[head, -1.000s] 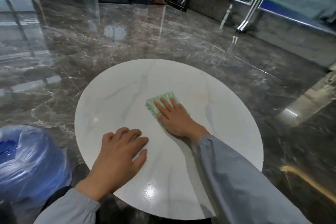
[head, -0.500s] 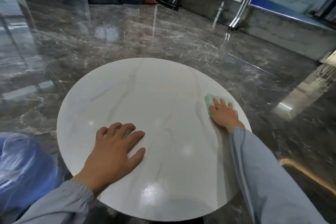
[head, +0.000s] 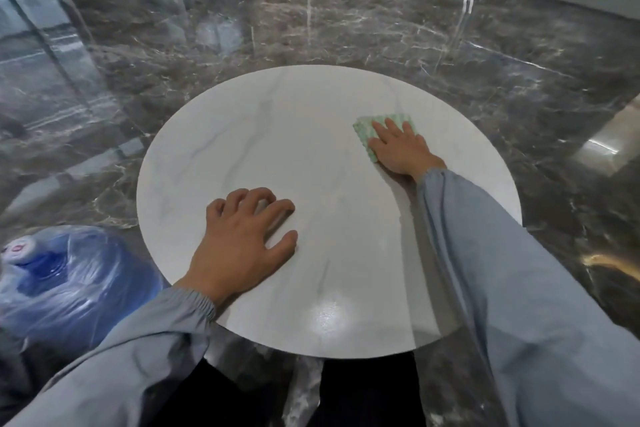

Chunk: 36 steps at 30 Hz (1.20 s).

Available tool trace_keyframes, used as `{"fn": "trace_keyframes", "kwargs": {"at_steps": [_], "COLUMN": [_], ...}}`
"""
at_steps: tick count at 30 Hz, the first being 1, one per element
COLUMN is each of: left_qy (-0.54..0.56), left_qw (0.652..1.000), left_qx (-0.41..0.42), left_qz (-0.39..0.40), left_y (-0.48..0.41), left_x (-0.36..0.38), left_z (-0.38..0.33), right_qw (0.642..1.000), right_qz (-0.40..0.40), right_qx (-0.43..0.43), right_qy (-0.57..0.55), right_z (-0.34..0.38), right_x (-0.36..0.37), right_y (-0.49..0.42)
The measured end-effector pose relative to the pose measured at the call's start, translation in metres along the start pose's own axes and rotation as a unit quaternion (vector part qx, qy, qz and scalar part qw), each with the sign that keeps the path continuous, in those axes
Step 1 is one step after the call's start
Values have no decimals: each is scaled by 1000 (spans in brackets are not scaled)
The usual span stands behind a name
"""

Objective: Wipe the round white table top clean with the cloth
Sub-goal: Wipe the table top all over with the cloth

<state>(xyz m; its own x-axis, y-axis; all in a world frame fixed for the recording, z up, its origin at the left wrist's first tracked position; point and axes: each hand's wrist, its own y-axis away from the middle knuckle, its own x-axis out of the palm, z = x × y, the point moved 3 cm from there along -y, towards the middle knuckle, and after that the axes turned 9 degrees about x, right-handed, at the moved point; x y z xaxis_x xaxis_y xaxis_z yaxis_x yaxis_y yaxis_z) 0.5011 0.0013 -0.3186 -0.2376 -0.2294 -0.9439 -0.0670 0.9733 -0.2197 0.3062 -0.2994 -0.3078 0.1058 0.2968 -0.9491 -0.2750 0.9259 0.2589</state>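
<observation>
Two hands down: your right hand presses flat on the cloth, far right of the table; left hand braces, fingers spread, empty. Overlap strokes, sweep left.

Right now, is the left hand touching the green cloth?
Apart. The head view shows the left hand resting on the table top, with bare white surface between it and the green cloth under the right hand.

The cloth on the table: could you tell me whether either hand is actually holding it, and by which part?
Neither grips it: the right hand presses flat on the green cloth, covering its near right part. The left hand rests bare on the table top.
</observation>
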Motion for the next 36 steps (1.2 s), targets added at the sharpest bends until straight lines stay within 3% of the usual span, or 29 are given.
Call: {"fn": "trace_keyframes", "kwargs": {"at_steps": [5, 9, 15, 19, 25, 29, 32, 36], "left_qy": [-8, -10, -9, -12, -13, -7, -8, 0], "left_qw": [1000, 1000, 1000, 1000, 1000, 1000, 1000, 1000], "left_qx": [4, 1, 1, 4, 2, 1, 2, 2], "left_qz": [-2, 2, -8, -13, -1, -16, -12, -18], "left_y": [2, 3, -1, 2, 0, 0, -2, 0], "left_x": [0, 4, 3, 4, 6, 4, 5, 4], "left_z": [0, 0, 0, 3, 1, 0, 0, 0], "right_qw": [989, 982, 1000, 999, 990, 980, 989, 999], "right_qz": [-39, -23, -2, 22, -6, -10, -13, 16], "right_qx": [141, 184, 12, -28, 140, 195, 148, -28], "right_qy": [-19, -39, 7, 10, -2, -27, -24, 14], "right_z": [-98, -85, 15, 9, -114, -110, -56, 65], "right_x": [-20, -20, -3, -10, -32, -38, -30, -1], "right_y": [-9, -15, -15, -16, -43, -41, -46, -30]}}
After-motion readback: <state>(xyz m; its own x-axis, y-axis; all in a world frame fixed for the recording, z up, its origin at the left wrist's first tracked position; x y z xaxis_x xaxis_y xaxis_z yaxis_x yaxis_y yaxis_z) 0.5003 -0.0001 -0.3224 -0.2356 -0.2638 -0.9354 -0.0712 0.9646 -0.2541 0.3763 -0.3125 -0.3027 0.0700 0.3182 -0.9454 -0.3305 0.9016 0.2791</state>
